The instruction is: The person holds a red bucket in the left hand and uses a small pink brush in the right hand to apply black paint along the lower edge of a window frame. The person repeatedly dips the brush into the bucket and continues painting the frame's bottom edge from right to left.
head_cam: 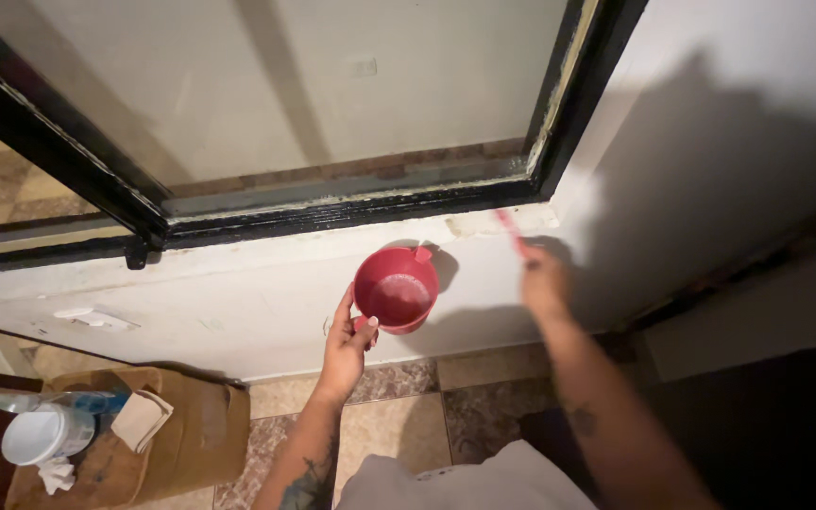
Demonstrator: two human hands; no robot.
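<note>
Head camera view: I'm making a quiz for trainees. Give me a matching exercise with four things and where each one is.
Things:
1. red cup
2. red brush
3. white container
4. black window frame

Places:
A. right hand, blurred, at the wall
B. above the white ledge
C. left hand
D. on the brown box, lower left

Pairs: 1-C, 2-A, 3-D, 4-B

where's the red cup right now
In the head view the red cup sits centre frame, held by the left hand against the white wall, just below the black window frame.
</note>
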